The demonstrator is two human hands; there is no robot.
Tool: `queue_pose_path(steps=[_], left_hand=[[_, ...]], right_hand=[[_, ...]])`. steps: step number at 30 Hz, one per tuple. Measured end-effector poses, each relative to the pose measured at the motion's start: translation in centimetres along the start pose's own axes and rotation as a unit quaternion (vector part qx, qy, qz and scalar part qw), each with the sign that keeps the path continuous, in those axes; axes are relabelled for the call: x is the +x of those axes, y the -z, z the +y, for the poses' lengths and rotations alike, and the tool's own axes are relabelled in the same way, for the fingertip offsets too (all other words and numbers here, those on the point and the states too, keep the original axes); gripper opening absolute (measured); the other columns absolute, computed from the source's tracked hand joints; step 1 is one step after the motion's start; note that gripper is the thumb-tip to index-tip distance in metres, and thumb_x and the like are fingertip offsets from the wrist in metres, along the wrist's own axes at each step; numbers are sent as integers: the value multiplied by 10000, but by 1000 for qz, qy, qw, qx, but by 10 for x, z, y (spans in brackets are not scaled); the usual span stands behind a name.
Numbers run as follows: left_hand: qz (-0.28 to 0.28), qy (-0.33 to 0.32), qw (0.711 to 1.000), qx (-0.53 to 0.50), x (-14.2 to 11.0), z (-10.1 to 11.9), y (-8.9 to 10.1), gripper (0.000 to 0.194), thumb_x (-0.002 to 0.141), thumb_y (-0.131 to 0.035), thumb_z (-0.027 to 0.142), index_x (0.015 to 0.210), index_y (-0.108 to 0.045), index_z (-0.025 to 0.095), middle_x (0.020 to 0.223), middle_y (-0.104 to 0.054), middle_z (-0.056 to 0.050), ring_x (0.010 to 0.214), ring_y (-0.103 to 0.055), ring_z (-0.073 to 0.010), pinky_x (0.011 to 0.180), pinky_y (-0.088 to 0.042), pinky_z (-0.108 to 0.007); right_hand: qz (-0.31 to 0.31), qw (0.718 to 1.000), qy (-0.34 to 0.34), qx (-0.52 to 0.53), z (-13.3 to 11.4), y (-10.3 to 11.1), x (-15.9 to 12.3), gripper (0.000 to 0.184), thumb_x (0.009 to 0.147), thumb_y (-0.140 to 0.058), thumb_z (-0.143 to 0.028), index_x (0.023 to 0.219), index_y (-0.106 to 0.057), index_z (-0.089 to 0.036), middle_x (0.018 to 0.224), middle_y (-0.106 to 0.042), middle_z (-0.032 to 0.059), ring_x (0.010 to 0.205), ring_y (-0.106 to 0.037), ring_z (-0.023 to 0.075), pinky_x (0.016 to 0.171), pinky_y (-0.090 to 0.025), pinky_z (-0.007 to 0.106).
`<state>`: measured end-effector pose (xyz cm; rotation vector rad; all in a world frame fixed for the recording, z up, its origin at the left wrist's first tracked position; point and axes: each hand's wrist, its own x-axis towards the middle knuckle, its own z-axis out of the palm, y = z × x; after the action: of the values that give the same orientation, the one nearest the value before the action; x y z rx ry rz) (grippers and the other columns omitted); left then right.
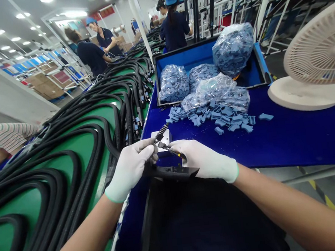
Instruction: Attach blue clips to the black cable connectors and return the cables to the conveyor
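White gloves cover both of my hands, which meet over the near edge of the blue table. My left hand (133, 168) is closed, with thumb and fingers pinching a black ribbed cable connector (162, 131) that points up and away. Close to its right, my right hand (200, 158) is closed on a thin dark cable (173, 151) with a yellow mark. That cable's near end disappears under the glove. Just below both hands is a black trough-shaped plastic part (176, 172); what holds it is hidden. Behind the connector, a white block (165, 140) rests on the table.
Loose blue-grey plastic clips (230, 119) lie beyond my hands, beside clear bags of them (174, 83) and a blue bin (199, 52). Black corrugated hoses (95, 130) cover the green conveyor (71, 190) at left. A beige fan (306, 92) stands right. Several people work nearby.
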<state>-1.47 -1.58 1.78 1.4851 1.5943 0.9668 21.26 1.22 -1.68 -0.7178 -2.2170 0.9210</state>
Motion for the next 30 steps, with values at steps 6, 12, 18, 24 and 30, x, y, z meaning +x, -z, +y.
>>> queue_pose_path(steps=[6, 12, 18, 24, 30], left_hand=[[0, -12, 999, 53, -2, 7, -1, 264, 897, -659, 290, 1078, -839, 220, 755, -760, -39, 682, -701, -222, 632, -560, -308], [-13, -6, 999, 38, -8, 0, -4, 294, 919, -674, 359, 1119, -835, 216, 765, -765, -43, 741, -731, -237, 698, -581, -320], [-22, 5, 998, 61, -16, 3, 1, 378, 914, -718, 423, 1202, -815, 199, 894, -811, -56, 799, -739, -241, 741, -572, -315], [-198, 17, 959, -202, 30, -5, 4, 419, 927, -731, 460, 1200, -784, 147, 1121, -788, -146, 986, -744, -281, 904, -597, -406], [-203, -8, 962, -184, 48, -12, -3, 449, 852, -811, 416, 1187, -792, 117, 1126, -793, -167, 957, -756, -275, 906, -593, -403]], right_hand=[[-1, 999, 42, -3, 3, -9, -1, 122, 895, -712, -211, 1011, -704, -248, 1110, -734, 81, 1040, -685, 283, 982, -533, 392], [36, 997, 50, -42, 21, -28, -6, 330, 877, -548, -29, 1151, -625, -196, 1242, -656, 124, 1105, -632, 255, 1003, -517, 383], [36, 995, 12, -92, 32, -39, -10, 368, 834, -457, 26, 1121, -568, -176, 1186, -606, 116, 1060, -583, 231, 934, -513, 362], [28, 993, -54, -105, 19, -27, -11, 230, 853, -481, -28, 1016, -550, -174, 982, -602, 71, 800, -547, 193, 745, -473, 313], [22, 984, -113, -135, 20, -22, -10, 361, 933, -569, -154, 1293, -550, -139, 1082, -697, 110, 873, -642, 216, 777, -452, 305]])
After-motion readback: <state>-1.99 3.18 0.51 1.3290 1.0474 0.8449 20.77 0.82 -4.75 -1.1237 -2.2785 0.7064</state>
